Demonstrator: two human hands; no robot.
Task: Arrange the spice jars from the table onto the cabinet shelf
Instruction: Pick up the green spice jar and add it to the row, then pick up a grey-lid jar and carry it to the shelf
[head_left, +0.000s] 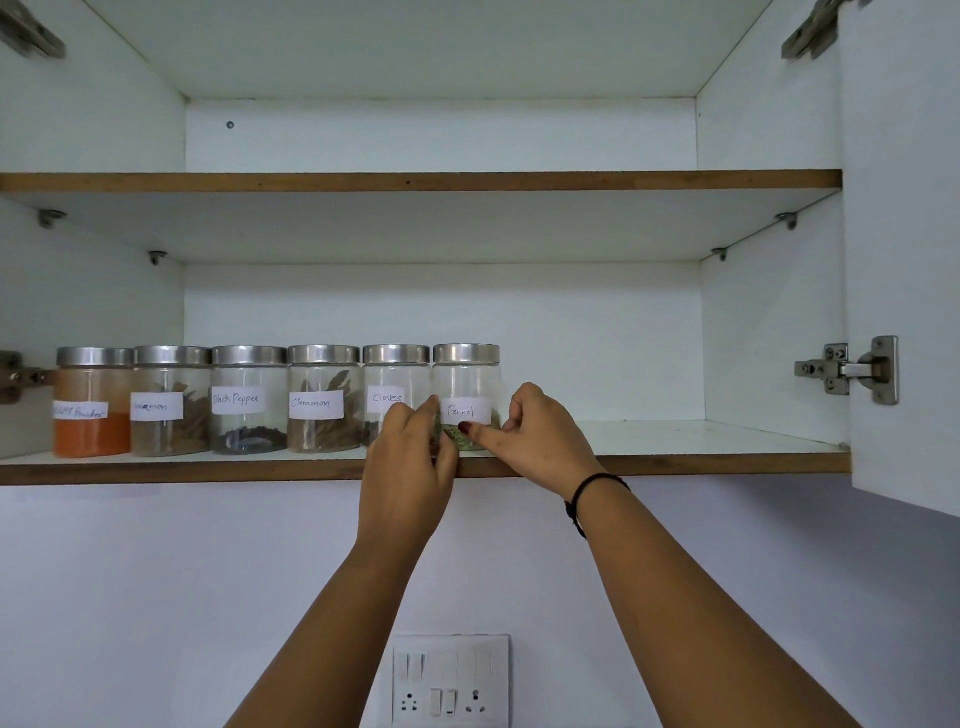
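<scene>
Several glass spice jars with steel lids stand in a row on the lower cabinet shelf (701, 462). From the left I read chilli powder (92, 402), one partly legible label (170, 400), black pepper (248, 400), cinnamon (323, 397), cloves (394, 384) and fennel (466, 384). The fennel jar is the rightmost and stands upright on the shelf. My left hand (410, 467) grips its lower left side, fingers between it and the cloves jar. My right hand (535, 436) holds its lower right side with thumb and fingers.
The upper shelf (415, 181) holds nothing. Bare shelf stretches right of the fennel jar to the cabinet wall. The open door (904, 260) with its hinge (847, 370) stands at the right. A switch and socket plate (451, 680) sits on the wall below.
</scene>
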